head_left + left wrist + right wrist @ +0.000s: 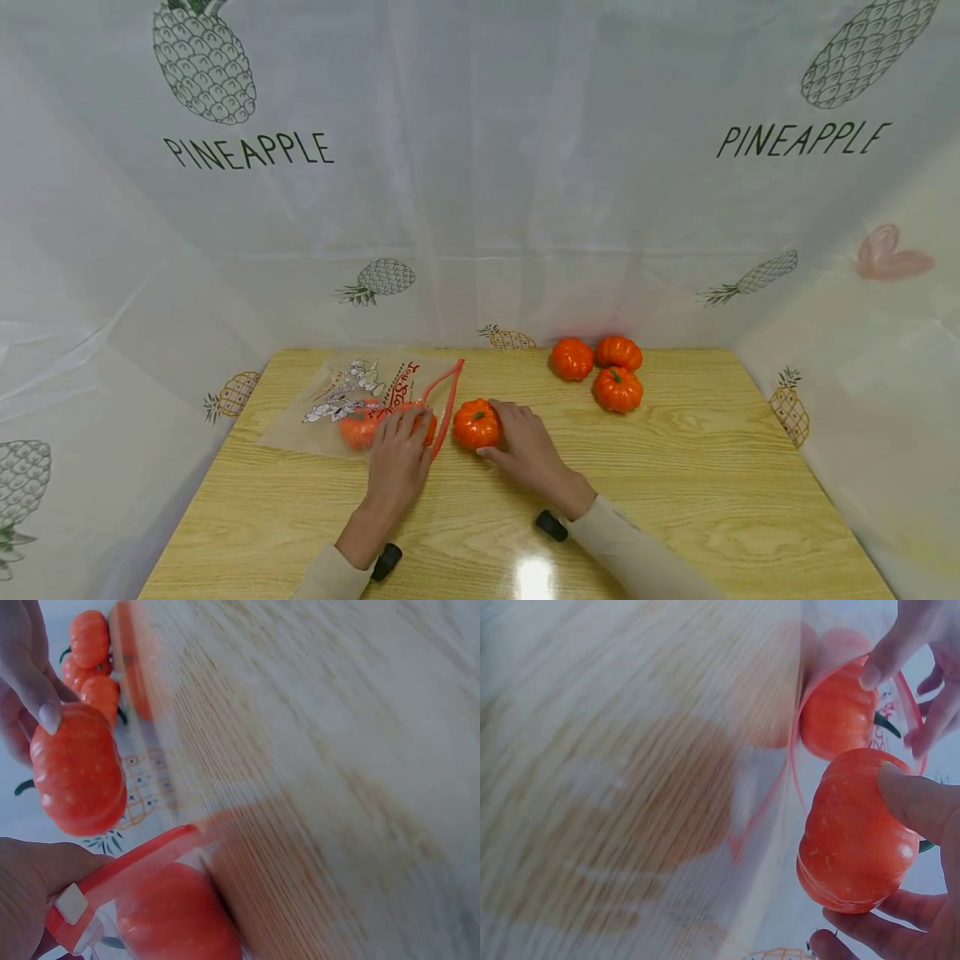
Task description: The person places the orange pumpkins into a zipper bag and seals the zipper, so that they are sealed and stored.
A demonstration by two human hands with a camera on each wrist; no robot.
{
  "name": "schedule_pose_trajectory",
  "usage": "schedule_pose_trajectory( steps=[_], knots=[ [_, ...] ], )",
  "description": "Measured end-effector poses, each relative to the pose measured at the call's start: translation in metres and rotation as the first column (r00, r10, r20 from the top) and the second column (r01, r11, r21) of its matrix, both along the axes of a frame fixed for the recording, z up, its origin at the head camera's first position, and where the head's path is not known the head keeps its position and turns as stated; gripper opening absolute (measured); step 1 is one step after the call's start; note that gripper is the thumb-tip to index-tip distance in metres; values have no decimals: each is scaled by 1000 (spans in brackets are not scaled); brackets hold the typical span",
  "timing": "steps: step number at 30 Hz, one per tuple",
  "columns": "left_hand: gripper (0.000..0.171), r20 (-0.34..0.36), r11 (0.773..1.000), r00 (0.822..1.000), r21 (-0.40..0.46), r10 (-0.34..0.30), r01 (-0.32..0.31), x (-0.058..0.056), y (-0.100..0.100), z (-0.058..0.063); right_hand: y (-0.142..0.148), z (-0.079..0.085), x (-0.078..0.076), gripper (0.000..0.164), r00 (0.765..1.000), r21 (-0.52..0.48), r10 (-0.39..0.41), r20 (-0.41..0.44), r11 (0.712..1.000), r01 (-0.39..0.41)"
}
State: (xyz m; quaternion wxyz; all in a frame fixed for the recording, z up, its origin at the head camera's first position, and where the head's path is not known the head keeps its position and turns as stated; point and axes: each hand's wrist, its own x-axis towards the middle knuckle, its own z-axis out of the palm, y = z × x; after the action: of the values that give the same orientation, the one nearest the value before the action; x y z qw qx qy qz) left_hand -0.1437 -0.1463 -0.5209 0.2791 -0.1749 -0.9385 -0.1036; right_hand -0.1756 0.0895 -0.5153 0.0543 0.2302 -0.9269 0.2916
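On the left of the table lies a clear zip bag (pixel 300 429) with printed figures and a red zip edge (pixel 452 396). Orange toy pumpkins (pixel 356 432) show inside it, partly covered by my left hand (pixel 399 458). That hand grips the bag near its mouth, beside a white slider (pixel 72 904) in the left wrist view. Just right of the bag's mouth, my right hand (pixel 531 446) holds another toy pumpkin (pixel 476 423) between thumb and fingers. In the right wrist view this pumpkin (pixel 855 832) overlaps the parted opening, with a bagged pumpkin (pixel 836 712) behind.
Three more toy pumpkins (pixel 617 389) stand grouped at the back right of the wooden table (pixel 675 483). A white curtain (pixel 510 183) printed with pineapples rises behind the table and along both sides.
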Motion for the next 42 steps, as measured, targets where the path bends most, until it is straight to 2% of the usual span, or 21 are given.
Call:
schedule_pose_trajectory(
  steps=[7,24,33,42],
  knots=[
    [56,7,1000,1000,-10,13,-13,0,0,-1,-12,1,-1,74,999,25,43,-17,999,-42],
    [58,25,999,999,-27,20,-19,1,-3,-2,-34,-2,-6,72,998,38,69,-6,997,-69],
    [57,13,1000,1000,-1,-8,8,0,-2,-2,-37,-2,-12,72,997,40,81,-17,996,-81],
    [62,-2,1000,1000,-13,-13,13,-1,0,-1,-46,-1,-19,72,990,31,137,24,990,-137]
  ],
)
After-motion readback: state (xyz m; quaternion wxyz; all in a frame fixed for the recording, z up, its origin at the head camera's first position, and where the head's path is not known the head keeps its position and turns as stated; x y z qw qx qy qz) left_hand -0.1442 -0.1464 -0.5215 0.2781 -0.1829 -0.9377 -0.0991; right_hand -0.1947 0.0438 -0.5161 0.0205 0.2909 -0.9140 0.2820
